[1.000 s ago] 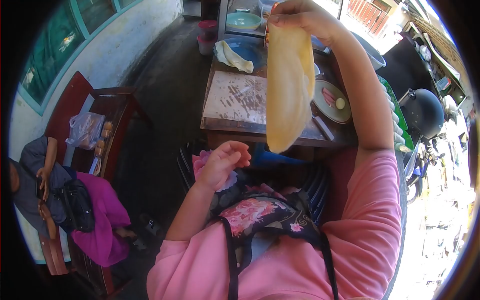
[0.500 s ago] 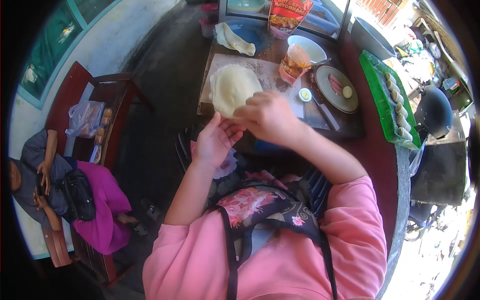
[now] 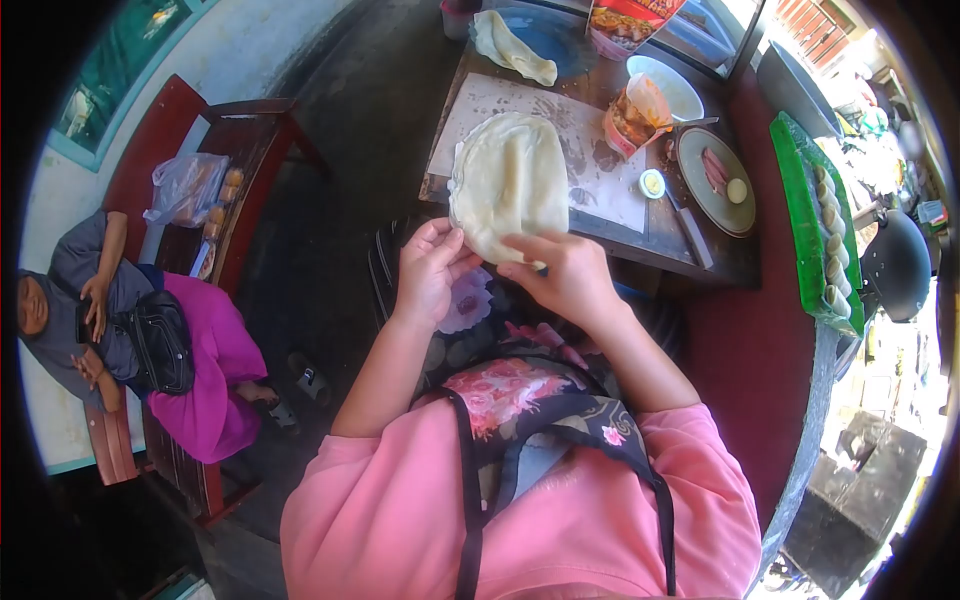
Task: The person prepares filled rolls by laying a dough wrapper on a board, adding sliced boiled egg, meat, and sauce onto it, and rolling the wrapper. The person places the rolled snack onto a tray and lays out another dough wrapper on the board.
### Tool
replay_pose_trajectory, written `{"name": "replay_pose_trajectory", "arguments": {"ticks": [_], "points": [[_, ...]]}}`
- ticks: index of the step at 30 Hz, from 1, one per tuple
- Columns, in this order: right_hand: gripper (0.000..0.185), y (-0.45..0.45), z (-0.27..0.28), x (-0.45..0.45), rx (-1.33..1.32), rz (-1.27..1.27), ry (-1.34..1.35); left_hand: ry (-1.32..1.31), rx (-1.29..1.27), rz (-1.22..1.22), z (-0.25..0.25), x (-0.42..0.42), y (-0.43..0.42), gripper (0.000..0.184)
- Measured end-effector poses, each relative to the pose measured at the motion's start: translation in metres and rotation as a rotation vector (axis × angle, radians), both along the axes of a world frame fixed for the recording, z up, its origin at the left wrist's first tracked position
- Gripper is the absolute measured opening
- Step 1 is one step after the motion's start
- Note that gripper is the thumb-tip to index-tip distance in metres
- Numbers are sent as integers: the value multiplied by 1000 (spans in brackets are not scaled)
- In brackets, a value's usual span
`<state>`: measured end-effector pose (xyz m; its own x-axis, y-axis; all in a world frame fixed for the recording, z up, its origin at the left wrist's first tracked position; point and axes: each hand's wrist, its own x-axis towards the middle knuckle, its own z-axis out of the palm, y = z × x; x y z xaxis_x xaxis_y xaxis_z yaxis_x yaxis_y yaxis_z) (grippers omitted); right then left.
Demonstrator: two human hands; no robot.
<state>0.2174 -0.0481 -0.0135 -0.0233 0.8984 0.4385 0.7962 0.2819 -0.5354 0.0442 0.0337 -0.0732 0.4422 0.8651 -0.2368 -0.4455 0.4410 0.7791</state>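
Pale, thin round dough wrappers, seemingly stacked, are held up over the near edge of the wooden table. At their lower left edge, my left hand is closed, with thumb and fingers pinching the rim. My right hand is at the lower right edge, fingers bent over the dough and slightly blurred. Behind the wrappers lies a stained white board. To the right are a cut boiled egg half and a knife.
A plate holds pink slices and an egg. Beside it stand an opened sauce packet and a white bowl. A folded wrapper lies on a blue plate. Rolls fill a green tray. A seated person is left.
The view has shifted, so the table sits further right. The wrappers now show a raised vertical fold, and my right hand has moved from above their edge to lower right.
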Motion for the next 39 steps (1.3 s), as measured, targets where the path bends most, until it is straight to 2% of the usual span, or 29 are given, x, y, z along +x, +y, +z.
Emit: {"name": "replay_pose_trajectory", "arguments": {"ticks": [2, 9, 10, 12, 14, 17, 19, 24, 29, 33, 35, 36, 37, 38, 39], "points": [[23, 4, 7, -3, 109, -99, 40, -2, 14, -8, -3, 1, 0, 13], [29, 40, -10, -8, -178, -75, 434, 33, 166, -50, 8, 22, -4, 8], [26, 46, -26, -6, -229, -66, 494, 95, 211, -20, 4, 23, -4, 9], [16, 50, -33, -6, -254, -46, 594, 57, 191, -21, -4, 21, 1, 9], [14, 49, -27, -4, -347, -51, 656, 75, 195, -40, 1, 15, 0, 10], [13, 48, -26, -10, -323, -65, 648, 91, 232, -58, -5, 15, 2, 9], [14, 49, -26, -12, -280, -70, 586, 29, 196, -54, -8, 16, 2, 9], [13, 49, -30, -14, -278, -98, 715, 24, 171, -45, -5, 15, 2, 11], [16, 46, -28, -6, -399, -73, 1087, -22, 43, -30, -2, 15, 2, 9], [12, 45, -20, 2, -427, -48, 1508, -240, -121, -76, -12, 19, 9, 13], [24, 43, -22, 16, -501, 90, 1700, -428, -230, -132, -18, 20, 14, 16], [29, 41, -6, 12, -523, 118, 1810, -483, -272, -171, -13, 19, 16, 26], [33, 42, 2, 11, -545, 148, 1920, -579, -291, -224, -9, 18, 19, 29], [43, 44, -8, 23, -491, 201, 1968, -675, -310, -279, -3, 17, 22, 32], [43, 49, -8, 31, -488, 210, 1985, -773, -328, -335, 12, 14, 24, 35]]}}
